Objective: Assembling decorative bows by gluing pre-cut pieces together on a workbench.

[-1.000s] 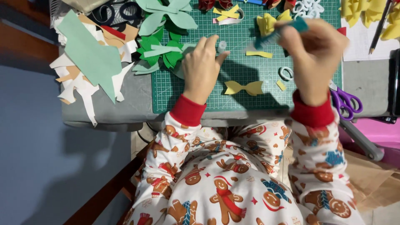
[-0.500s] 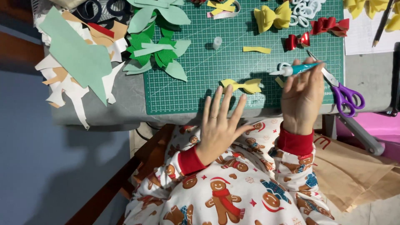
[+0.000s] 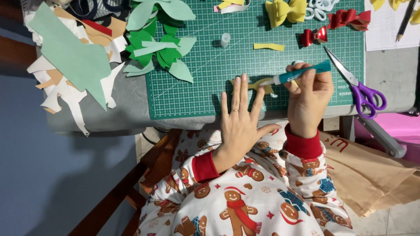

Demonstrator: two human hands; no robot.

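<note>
teal glue pen (image 3: pixel 302 72) is being gripped by the right hand (image 3: pixel 308 98), fingers closed around it; left hand (image 3: pixel 240 122), empty and spread flat, is pinning the yellow bow piece (image 3: pixel 258 85) — best kept steady.

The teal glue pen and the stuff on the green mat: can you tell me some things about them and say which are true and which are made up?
1. The right hand holds the teal glue pen. True.
2. The left hand grips the purple scissors. False: the scissors lie untouched at the green cutting mat's right edge, and the left hand is spread flat and open.
3. The pen's tip points at a yellow bow piece by the left fingertips. True.
4. The red bows sit on the person's lap. False: they lie near the mat's top right.
5. A yellow bow lies at the mat's top. True.
</note>
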